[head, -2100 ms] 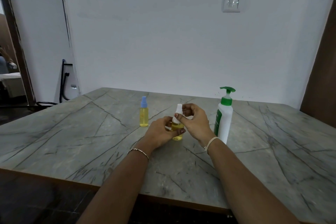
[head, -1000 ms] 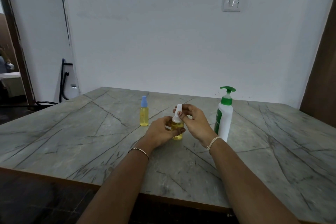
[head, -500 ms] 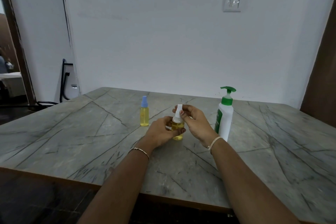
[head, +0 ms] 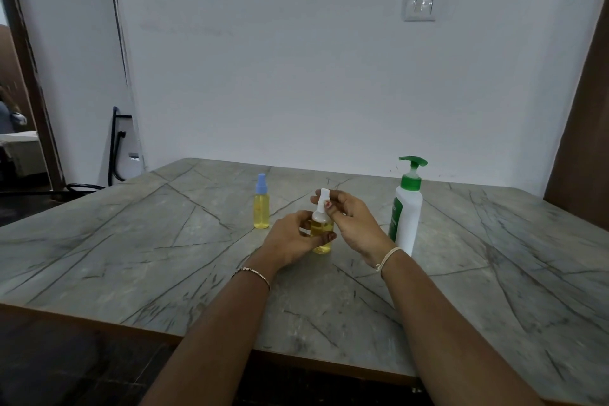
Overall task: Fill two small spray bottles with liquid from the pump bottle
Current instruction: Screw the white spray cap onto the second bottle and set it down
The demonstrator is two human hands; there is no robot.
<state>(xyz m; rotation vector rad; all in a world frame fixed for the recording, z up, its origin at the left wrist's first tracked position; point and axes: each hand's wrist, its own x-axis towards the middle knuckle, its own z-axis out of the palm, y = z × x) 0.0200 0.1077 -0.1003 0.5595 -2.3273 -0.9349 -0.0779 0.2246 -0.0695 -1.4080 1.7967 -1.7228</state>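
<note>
marble table (head: pixel 131 257): pump bottle (head: pixel 407 221) upright, right of centre, untouched. left hand (head: pixel 290 241) wraps the yellow-filled spray bottle (head: pixel 321 234) at centre; right hand (head: pixel 356 224) pinches its white spray head (head: pixel 323 196). over the last two seconds only the fingers shifted, likely screwing it on. blue-capped spray bottle (head: pixel 261 208) stands left, filled, capped: task looks nearly done.

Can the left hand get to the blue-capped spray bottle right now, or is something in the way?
Probably yes. The blue-capped spray bottle stands on the table beyond the left hand, with nothing standing between them. But that hand grips the white-capped spray bottle, so it would have to let go first.
</note>
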